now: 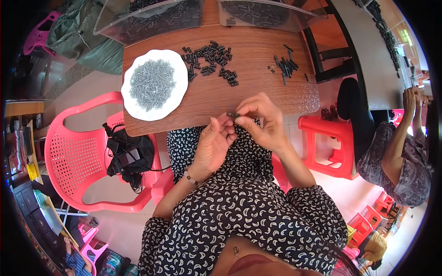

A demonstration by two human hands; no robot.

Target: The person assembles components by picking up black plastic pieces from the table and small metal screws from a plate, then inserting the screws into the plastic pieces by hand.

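Note:
Just past the table's near edge, my right hand (264,124) pinches a small black plastic piece (232,115) between thumb and fingertips. My left hand (214,145) is close beside it, palm turned up, the thumb apart from the loosely curled fingers. Its fingertips lie at or just under the piece; whether they touch it I cannot tell. On the brown wooden table (258,99), a white scalloped plate (181,85) bears a heap of small silvery springs (153,85). Right of the plate, short black parts (209,57) lie scattered. Longer, thin dark pieces (287,67) form a small pile at the table's right.
Two clear bins (152,23) of black parts stand along the far edge. A pink chair (76,152) with a black bag (131,154) is at the left, a red stool (327,142) at the right. Another person's arm (398,133) reaches to a table at far right.

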